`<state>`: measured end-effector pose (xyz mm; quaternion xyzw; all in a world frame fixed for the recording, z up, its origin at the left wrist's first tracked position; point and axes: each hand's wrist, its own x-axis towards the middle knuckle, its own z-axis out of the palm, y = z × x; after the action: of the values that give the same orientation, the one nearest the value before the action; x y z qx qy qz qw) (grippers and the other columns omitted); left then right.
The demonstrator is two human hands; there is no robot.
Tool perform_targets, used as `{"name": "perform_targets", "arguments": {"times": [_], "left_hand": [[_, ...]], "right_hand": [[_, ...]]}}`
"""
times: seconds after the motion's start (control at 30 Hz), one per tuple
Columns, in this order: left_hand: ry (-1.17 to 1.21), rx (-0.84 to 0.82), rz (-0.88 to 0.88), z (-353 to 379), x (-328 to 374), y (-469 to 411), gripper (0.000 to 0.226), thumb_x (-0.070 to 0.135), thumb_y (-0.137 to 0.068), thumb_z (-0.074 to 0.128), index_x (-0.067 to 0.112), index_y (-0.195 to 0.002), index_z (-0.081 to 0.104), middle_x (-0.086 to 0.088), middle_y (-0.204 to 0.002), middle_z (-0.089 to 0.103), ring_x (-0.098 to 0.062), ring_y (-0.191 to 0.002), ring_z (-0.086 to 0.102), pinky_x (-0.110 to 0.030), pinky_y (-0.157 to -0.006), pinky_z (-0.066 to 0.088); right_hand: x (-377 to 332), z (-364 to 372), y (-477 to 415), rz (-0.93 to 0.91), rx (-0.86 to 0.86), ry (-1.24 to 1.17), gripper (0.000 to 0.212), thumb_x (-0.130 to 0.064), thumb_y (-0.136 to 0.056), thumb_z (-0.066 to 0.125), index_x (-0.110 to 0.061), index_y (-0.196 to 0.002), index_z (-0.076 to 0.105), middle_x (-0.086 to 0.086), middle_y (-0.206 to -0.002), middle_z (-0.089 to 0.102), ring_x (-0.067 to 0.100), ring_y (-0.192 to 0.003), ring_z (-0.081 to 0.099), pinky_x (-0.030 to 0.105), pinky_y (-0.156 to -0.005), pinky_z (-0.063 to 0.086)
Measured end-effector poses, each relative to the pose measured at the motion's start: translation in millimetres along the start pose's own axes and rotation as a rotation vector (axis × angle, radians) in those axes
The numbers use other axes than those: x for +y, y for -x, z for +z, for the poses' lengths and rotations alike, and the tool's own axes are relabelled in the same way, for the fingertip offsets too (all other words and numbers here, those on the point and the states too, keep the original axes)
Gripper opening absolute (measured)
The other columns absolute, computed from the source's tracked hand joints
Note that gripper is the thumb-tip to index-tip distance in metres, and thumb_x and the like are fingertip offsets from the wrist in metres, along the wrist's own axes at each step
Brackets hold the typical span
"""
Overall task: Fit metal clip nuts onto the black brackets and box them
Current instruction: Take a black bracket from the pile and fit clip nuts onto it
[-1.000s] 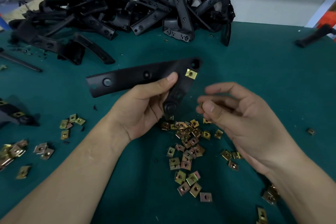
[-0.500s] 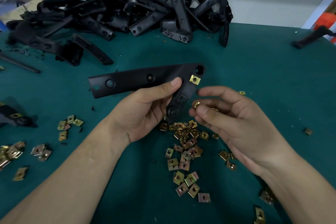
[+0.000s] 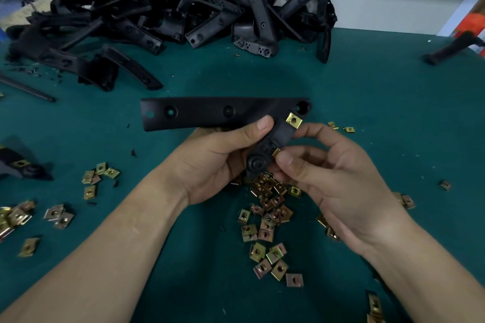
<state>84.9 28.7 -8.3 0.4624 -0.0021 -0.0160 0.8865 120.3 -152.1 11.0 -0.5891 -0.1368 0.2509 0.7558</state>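
Observation:
My left hand (image 3: 220, 162) grips a black angled bracket (image 3: 210, 113) at its bend, thumb on top, above the green table. One brass clip nut (image 3: 294, 120) sits fitted on the bracket's short arm near the corner hole. My right hand (image 3: 322, 173) pinches a second clip nut (image 3: 276, 151) between thumb and fingers and holds it against the edge of the short arm, just above the arm's round boss. A loose pile of clip nuts (image 3: 267, 207) lies on the table under both hands.
A heap of black brackets (image 3: 199, 13) fills the back of the green table (image 3: 380, 102) against the wall. More clip nuts (image 3: 97, 176) lie scattered at the left and right. A bracket with a nut (image 3: 18, 165) lies at the left edge.
My right hand has moved left with its clip nut until the nut touches the bracket's short arm. The left hand has levelled the bracket a little.

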Motion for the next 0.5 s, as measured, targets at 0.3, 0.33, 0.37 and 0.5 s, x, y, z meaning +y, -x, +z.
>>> {"name": "perform_targets", "arguments": {"times": [0.3, 0.33, 0.37, 0.5], "left_hand": [[-0.09, -0.037, 0.055, 9.4, -9.3, -1.7, 0.033, 0.012, -0.09, 0.065, 0.003, -0.121, 0.069, -0.015, -0.122, 0.072, -0.025, -0.112, 0.07, -0.029, -0.088, 0.056], [-0.086, -0.037, 0.058, 9.6, -9.2, -1.6, 0.034, 0.012, -0.09, 0.065, 0.003, -0.122, 0.069, -0.015, -0.122, 0.072, -0.025, -0.113, 0.069, -0.03, -0.089, 0.056], [-0.088, -0.031, 0.061, 9.7, -9.3, -1.6, 0.035, 0.012, -0.09, 0.065, 0.002, -0.124, 0.067, -0.015, -0.124, 0.071, -0.026, -0.115, 0.069, -0.031, -0.091, 0.056], [-0.11, 0.014, 0.102, 10.9, -11.9, -1.7, 0.04, 0.015, -0.091, 0.067, 0.002, -0.129, 0.064, -0.015, -0.128, 0.069, -0.028, -0.121, 0.065, -0.033, -0.099, 0.054]], "right_hand": [[11.1, 0.3, -1.0, 0.003, 0.035, -0.027, 0.043, -0.014, -0.068, 0.073, -0.009, -0.11, 0.068, 0.009, -0.083, 0.067, 0.016, -0.083, 0.066, 0.023, -0.077, 0.057], [11.3, 0.2, -1.2, -0.005, 0.031, -0.005, 0.043, -0.015, -0.069, 0.073, -0.011, -0.112, 0.069, 0.013, -0.087, 0.067, 0.018, -0.085, 0.066, 0.025, -0.078, 0.057], [11.1, -0.1, -1.7, -0.018, 0.029, 0.029, 0.044, -0.017, -0.07, 0.074, -0.012, -0.113, 0.069, 0.016, -0.09, 0.068, 0.019, -0.086, 0.066, 0.027, -0.081, 0.058], [6.4, -3.3, -3.7, -0.061, 0.058, 0.086, 0.044, -0.023, -0.069, 0.078, -0.02, -0.112, 0.072, 0.012, -0.097, 0.074, 0.021, -0.095, 0.071, 0.036, -0.097, 0.055]]}}
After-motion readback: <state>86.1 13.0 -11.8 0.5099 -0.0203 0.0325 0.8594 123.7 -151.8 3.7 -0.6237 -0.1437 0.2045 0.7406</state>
